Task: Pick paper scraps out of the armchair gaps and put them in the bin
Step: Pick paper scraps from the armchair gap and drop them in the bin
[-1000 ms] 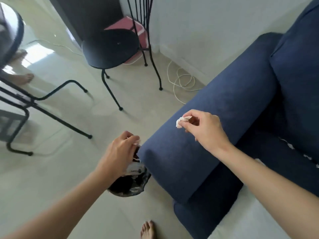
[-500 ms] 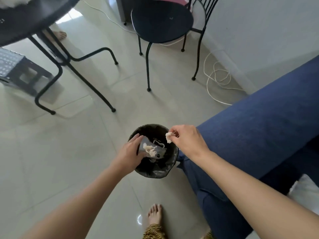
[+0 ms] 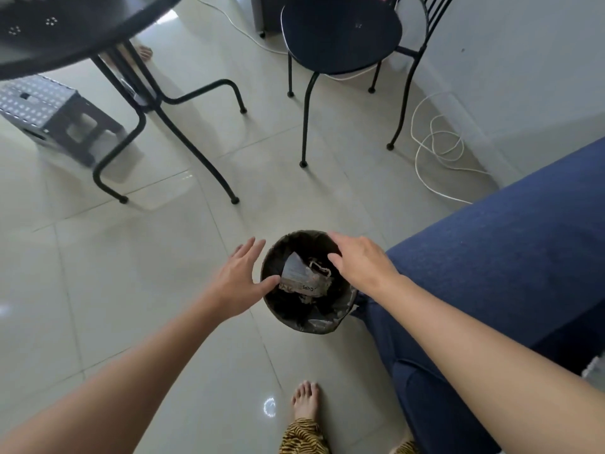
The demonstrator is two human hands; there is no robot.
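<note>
A small round bin (image 3: 278, 303) lined with a black bag stands on the tiled floor against the blue armchair's arm (image 3: 497, 267). Crumpled paper and a grey wrapper (image 3: 302, 278) lie inside it. My left hand (image 3: 240, 283) is spread flat beside the bin's left rim, thumb at the rim, holding nothing. My right hand (image 3: 361, 265) hovers over the bin's right side, fingers loose and apart, with no scrap in it.
A black metal chair (image 3: 340, 31) and a round black table (image 3: 75, 24) with curved legs stand beyond the bin. A grey step stool (image 3: 55, 116) sits at the left. A white cable (image 3: 435, 149) coils by the wall. My bare foot (image 3: 306, 399) is below the bin.
My right hand carried a white scrap from the armrest to the bin and no longer holds it. My left hand left the bin's inside and opened beside the rim. The view tilted down.
</note>
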